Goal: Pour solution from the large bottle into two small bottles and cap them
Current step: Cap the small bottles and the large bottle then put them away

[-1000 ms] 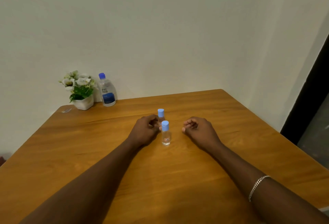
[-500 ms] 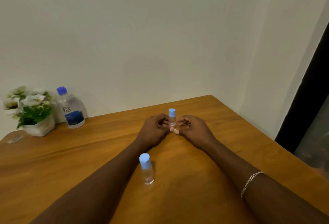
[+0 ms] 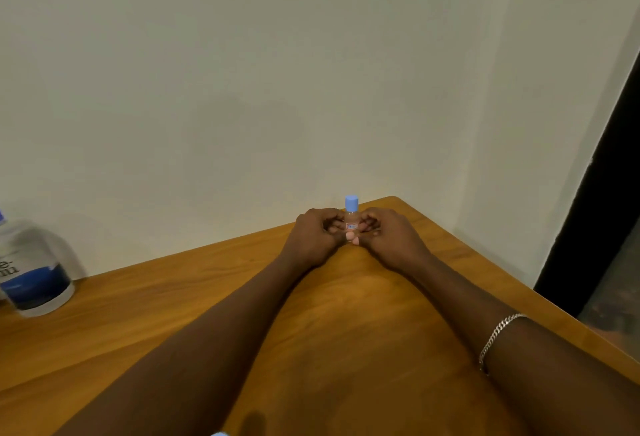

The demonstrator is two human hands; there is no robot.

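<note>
Head view. Your left hand (image 3: 313, 238) and right hand (image 3: 393, 241) meet near the far corner of the bench (image 3: 346, 331), one on each side of the small bottle (image 3: 351, 224). The bottle stands upright on the bench with its blue cap (image 3: 351, 203) on, clear of both hands at 12 o'clock. The fingers (image 3: 369, 224) of both hands are curled narrowly round the clear body, pinching it from 9 and 3 o'clock, with the fingertips meeting at its base. The large bottle (image 3: 34, 273), with a dark blue label, stands at 9 o'clock from the small one, well apart and cut off by the left edge. A chain bracelet (image 3: 498, 335) circles your right wrist. A light blue sliver (image 3: 219, 433) shows at 6 o'clock on the bottom edge; what it is cannot be told.
</note>
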